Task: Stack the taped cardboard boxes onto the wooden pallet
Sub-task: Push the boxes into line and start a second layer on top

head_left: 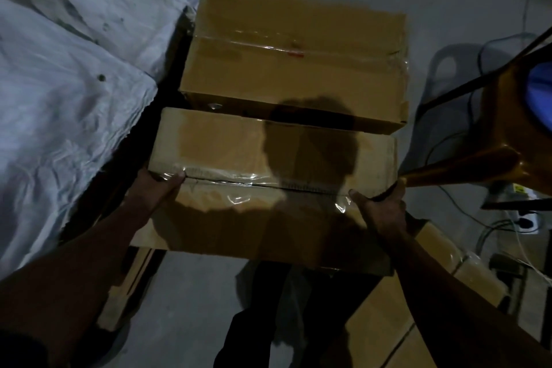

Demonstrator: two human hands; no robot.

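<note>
Just ahead of the box (pixel 268 182) my left hand (pixel 158 188) and right hand (pixel 379 206) grip end-to-end, another box (pixel 295 60) sits parallel.

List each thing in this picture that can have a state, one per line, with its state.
Near box: taped shut, held at both ends.
Far box: taped shut, lying flat, untouched.
Left hand: grips the near box's left end.
Right hand: grips its right end.
White sheeting: crumpled, lying left of the boxes.
</note>
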